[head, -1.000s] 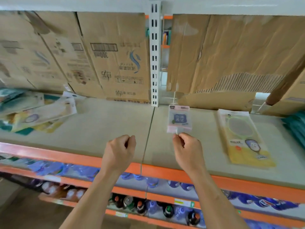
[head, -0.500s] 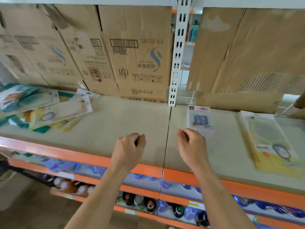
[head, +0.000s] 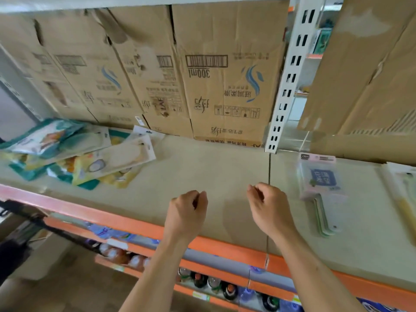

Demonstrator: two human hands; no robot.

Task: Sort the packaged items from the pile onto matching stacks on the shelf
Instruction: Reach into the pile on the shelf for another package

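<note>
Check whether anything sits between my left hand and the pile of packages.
Nothing visible does. Only bare shelf lies between the left hand and the pile at the shelf's left end.

Bare shelf (head: 202,172) lies open between pile (head: 74,154) and pink stack (head: 320,179).
</note>
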